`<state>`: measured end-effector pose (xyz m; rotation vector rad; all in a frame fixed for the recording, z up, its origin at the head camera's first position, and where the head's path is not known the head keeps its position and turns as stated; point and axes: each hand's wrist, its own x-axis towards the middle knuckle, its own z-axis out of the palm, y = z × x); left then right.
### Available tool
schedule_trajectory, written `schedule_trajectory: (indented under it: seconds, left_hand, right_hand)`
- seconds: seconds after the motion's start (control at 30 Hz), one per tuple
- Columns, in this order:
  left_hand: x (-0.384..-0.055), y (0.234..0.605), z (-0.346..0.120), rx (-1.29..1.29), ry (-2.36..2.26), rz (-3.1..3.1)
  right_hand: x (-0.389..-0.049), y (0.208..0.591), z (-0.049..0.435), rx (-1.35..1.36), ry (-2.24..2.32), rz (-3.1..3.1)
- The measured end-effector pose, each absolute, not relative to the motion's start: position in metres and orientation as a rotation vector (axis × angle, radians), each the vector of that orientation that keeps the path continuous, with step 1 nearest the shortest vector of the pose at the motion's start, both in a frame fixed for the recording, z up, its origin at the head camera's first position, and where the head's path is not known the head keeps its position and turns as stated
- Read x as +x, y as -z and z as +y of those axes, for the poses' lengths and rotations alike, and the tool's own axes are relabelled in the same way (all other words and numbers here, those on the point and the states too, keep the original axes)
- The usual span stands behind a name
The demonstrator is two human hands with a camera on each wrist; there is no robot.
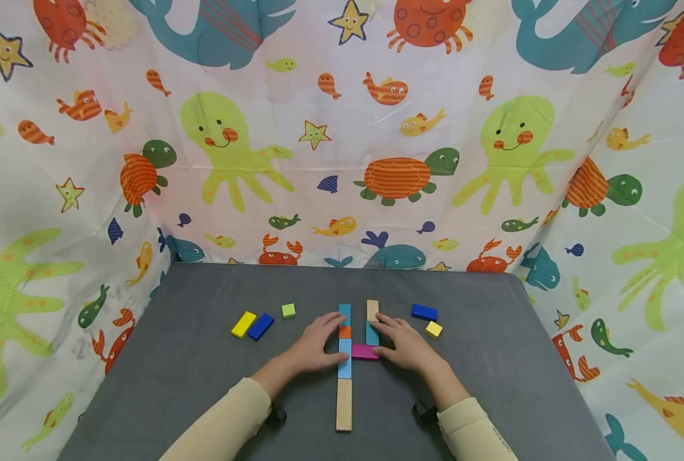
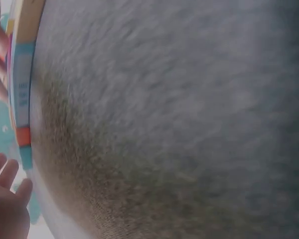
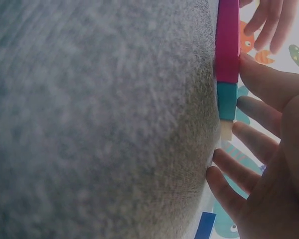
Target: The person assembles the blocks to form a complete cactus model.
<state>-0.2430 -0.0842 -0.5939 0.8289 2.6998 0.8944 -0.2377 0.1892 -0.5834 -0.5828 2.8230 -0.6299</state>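
A straight column of blocks lies on the grey table: a teal block (image 1: 344, 310) at the far end, then an orange block (image 1: 344, 332), a light blue block (image 1: 345, 369) and a long plain wooden block (image 1: 344, 406). My left hand (image 1: 314, 346) touches its left side, fingertips at the teal and orange blocks, thumb at the light blue one. A magenta block (image 1: 364, 352) juts rightward from the light blue block. Beyond its right end lie a second teal block (image 1: 371, 334) and a short wooden block (image 1: 372, 308). My right hand (image 1: 408, 346), fingers spread, has its thumb at the magenta block and fingertips along the teal one.
Left of the column lie a yellow block (image 1: 243, 324), a blue block (image 1: 260, 326) and a green cube (image 1: 288, 310). On the right are another blue block (image 1: 424, 312) and a yellow cube (image 1: 433, 329). A sea-animal curtain (image 1: 330, 173) borders the table's back and sides.
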Motion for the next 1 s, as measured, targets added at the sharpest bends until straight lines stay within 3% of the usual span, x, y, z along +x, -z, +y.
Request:
schedule_trajectory:
  seconds: [0.37,1.0]
  left_hand:
    - [-0.212,0.584,-0.084,0.954,-0.638,2.689]
    - [-0.207,0.598,-0.09,0.921,-0.606,2.579]
  right_hand:
    - [-0.237,0.586,0.189,-0.59,0.632,2.83]
    - [-0.238,0.583,0.188,-0.589,0.634,2.818]
